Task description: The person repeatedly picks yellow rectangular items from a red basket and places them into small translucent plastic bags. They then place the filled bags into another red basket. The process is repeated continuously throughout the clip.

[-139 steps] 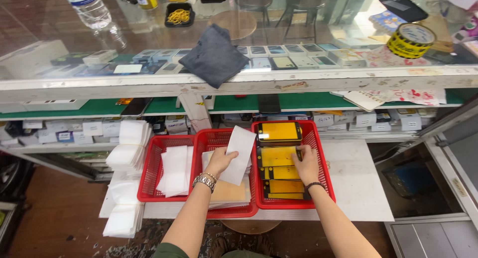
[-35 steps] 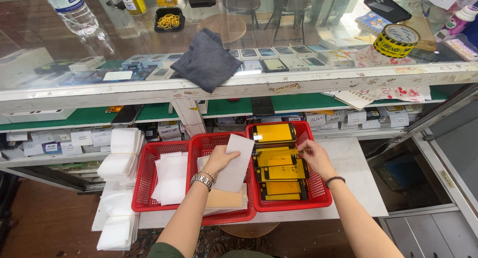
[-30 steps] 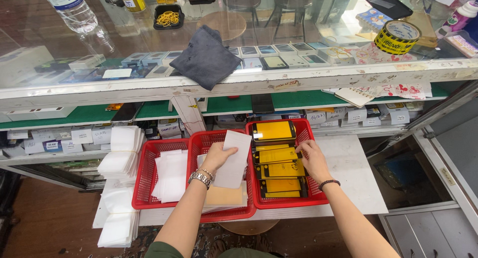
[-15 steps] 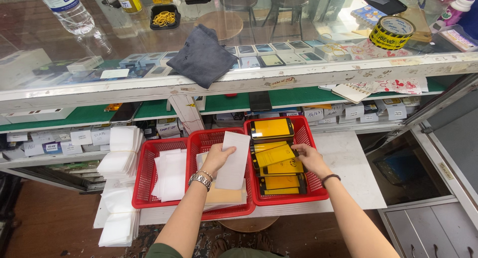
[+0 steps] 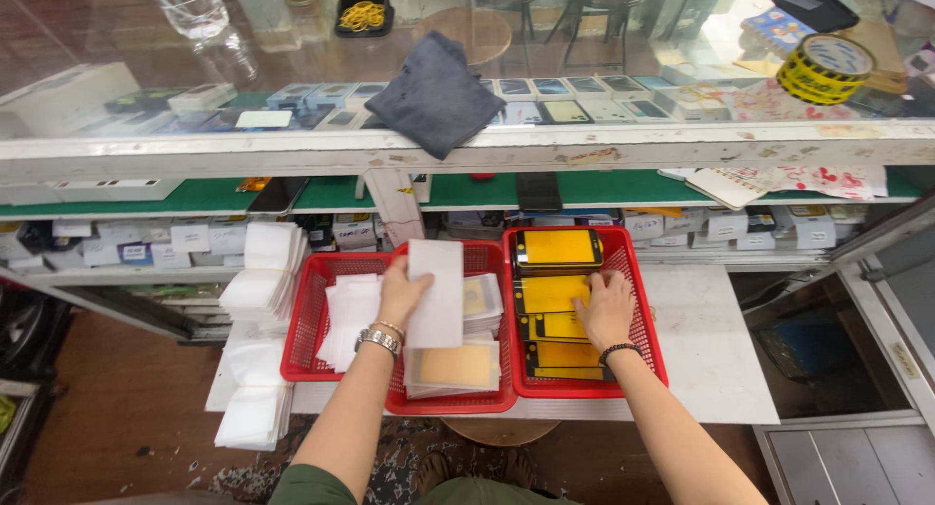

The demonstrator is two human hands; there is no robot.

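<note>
My left hand (image 5: pixel 401 294) holds a white flat packet (image 5: pixel 436 293) upright over the middle red basket (image 5: pixel 450 404), which holds clear sleeves with tan inserts (image 5: pixel 454 367). A metal watch sits on that wrist. My right hand (image 5: pixel 606 308) lies flat on the yellow-backed screen packets (image 5: pixel 550 295) that are stacked in a row inside the right red basket (image 5: pixel 641 369); its fingers are spread on the packets. A dark bead bracelet is on the right wrist.
A third red basket (image 5: pixel 304 341) at left holds white sleeves (image 5: pixel 349 310). Stacks of white sleeves (image 5: pixel 261 281) stand at the left shelf edge. Above runs a glass counter (image 5: pixel 604 140) with a dark cloth (image 5: pixel 433 93), tape roll (image 5: pixel 824 69) and water bottle (image 5: pixel 191 3).
My right hand has slid from the basket's far right side down onto the middle of the yellow packets. My left hand still holds the white packet in the same place.
</note>
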